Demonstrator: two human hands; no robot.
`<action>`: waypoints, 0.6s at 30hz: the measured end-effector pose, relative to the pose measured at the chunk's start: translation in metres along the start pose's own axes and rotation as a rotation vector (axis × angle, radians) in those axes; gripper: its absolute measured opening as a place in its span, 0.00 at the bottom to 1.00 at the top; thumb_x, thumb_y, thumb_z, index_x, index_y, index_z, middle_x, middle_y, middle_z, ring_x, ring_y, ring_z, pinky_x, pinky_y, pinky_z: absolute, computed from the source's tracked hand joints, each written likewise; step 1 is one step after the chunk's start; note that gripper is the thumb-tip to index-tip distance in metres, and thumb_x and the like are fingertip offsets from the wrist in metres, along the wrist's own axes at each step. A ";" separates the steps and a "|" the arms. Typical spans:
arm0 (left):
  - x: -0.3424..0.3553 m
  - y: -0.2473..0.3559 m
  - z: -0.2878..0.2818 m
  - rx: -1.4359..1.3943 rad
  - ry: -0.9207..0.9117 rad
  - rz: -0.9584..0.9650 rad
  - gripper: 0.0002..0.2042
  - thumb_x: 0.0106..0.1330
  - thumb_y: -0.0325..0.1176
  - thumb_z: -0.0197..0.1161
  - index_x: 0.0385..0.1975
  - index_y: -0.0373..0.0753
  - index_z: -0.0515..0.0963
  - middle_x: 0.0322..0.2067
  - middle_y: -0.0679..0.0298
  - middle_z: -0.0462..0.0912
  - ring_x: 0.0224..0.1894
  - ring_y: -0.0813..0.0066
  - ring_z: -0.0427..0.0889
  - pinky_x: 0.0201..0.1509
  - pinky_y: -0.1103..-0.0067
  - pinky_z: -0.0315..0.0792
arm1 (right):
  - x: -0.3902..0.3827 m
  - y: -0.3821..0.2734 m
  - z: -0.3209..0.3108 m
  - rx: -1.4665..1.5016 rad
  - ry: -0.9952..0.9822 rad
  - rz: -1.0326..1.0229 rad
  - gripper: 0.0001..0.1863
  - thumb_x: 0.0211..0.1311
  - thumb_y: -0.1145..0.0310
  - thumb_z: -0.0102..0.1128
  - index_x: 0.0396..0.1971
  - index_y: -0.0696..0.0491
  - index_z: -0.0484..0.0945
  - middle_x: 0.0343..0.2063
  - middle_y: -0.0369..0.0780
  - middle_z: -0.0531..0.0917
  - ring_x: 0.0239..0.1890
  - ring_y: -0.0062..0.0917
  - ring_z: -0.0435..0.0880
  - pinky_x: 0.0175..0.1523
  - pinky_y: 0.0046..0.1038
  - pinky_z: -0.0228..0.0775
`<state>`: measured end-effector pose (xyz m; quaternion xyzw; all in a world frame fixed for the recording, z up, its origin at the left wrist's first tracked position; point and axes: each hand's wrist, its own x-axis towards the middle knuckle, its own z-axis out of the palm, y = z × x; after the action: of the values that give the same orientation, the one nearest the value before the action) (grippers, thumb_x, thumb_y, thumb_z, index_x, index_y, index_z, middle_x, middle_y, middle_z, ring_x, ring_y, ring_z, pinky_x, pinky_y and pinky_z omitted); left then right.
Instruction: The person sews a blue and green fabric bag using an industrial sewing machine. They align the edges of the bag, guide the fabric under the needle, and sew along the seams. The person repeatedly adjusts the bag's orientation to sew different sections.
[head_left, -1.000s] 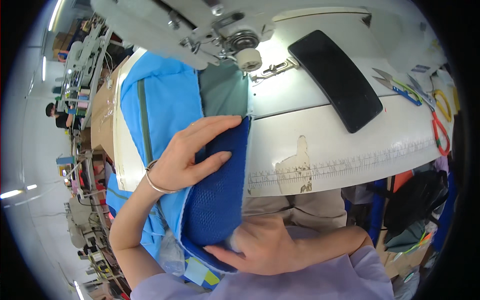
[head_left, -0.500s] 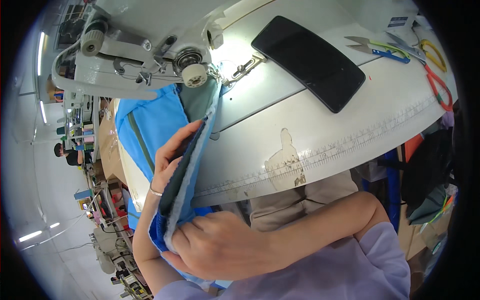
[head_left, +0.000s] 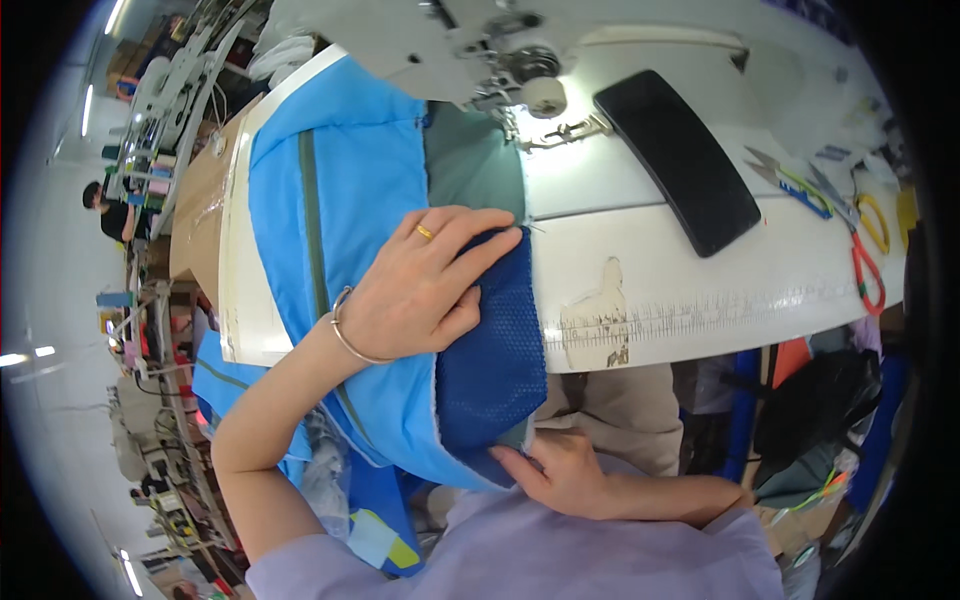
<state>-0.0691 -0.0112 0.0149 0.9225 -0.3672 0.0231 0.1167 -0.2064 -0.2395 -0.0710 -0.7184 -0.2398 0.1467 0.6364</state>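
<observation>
Bright blue fabric (head_left: pixel 375 190) with a grey-green stripe lies on the sewing machine table, to the left of the needle. A grey-green fabric panel (head_left: pixel 465 165) runs up under the machine's presser foot. Against it, a dark blue mesh fabric (head_left: pixel 495 335) hangs toward me over the table's front edge. My left hand (head_left: pixel 410 285), wearing a ring and a bracelet, lies over the blue fabric and pinches the mesh's far corner between its fingers. Near my lap, my right hand (head_left: pixel 565 470) grips the near end of the mesh, thumb on top.
The sewing machine head (head_left: pixel 530 60) overhangs the work. A black phone (head_left: pixel 680 160) lies on the table (head_left: pixel 590 250) to the right, with thread snips (head_left: pixel 800 190) and red-handled scissors (head_left: pixel 865 270) beyond. Another person (head_left: pixel 110 210) is far left.
The fabric has been unfolded and laid flatter, bringing the mesh side into view. My left hand has moved on top of it; my right hand has shifted right along the near end.
</observation>
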 end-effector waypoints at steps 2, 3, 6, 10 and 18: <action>-0.002 0.001 -0.002 -0.016 0.004 -0.015 0.30 0.50 0.25 0.61 0.60 0.34 0.76 0.61 0.54 0.75 0.56 0.54 0.76 0.60 0.62 0.71 | -0.004 -0.002 -0.003 0.065 -0.035 -0.035 0.08 0.62 0.70 0.70 0.29 0.57 0.81 0.15 0.41 0.81 0.15 0.28 0.81 0.22 0.31 0.71; -0.002 0.001 -0.003 -0.022 0.007 -0.018 0.30 0.50 0.25 0.61 0.60 0.34 0.76 0.61 0.55 0.76 0.56 0.55 0.76 0.60 0.62 0.71 | -0.006 -0.003 -0.003 0.097 -0.050 -0.052 0.04 0.62 0.73 0.69 0.33 0.57 0.84 0.16 0.40 0.82 0.15 0.26 0.81 0.23 0.30 0.72; 0.000 -0.001 0.001 -0.044 0.025 -0.014 0.31 0.48 0.26 0.62 0.59 0.35 0.76 0.60 0.58 0.77 0.57 0.58 0.77 0.61 0.64 0.71 | -0.007 -0.005 -0.006 0.182 -0.070 0.025 0.05 0.61 0.75 0.70 0.26 0.58 0.83 0.13 0.39 0.80 0.14 0.22 0.79 0.21 0.27 0.67; 0.005 -0.006 0.001 -0.031 0.045 -0.011 0.30 0.47 0.25 0.61 0.58 0.34 0.76 0.59 0.59 0.78 0.57 0.58 0.77 0.60 0.65 0.71 | 0.005 -0.007 -0.012 0.184 -0.106 0.020 0.06 0.61 0.74 0.71 0.27 0.59 0.84 0.16 0.40 0.82 0.15 0.22 0.80 0.21 0.26 0.67; 0.024 -0.038 0.007 0.009 0.080 0.039 0.29 0.48 0.22 0.60 0.56 0.35 0.75 0.57 0.59 0.78 0.56 0.59 0.77 0.60 0.67 0.72 | 0.025 0.003 -0.012 0.205 -0.056 0.044 0.09 0.62 0.74 0.69 0.24 0.61 0.82 0.12 0.41 0.78 0.12 0.24 0.76 0.19 0.27 0.63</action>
<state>-0.0261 -0.0024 0.0039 0.9140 -0.3801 0.0639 0.1268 -0.1782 -0.2365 -0.0695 -0.6504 -0.2252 0.2044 0.6960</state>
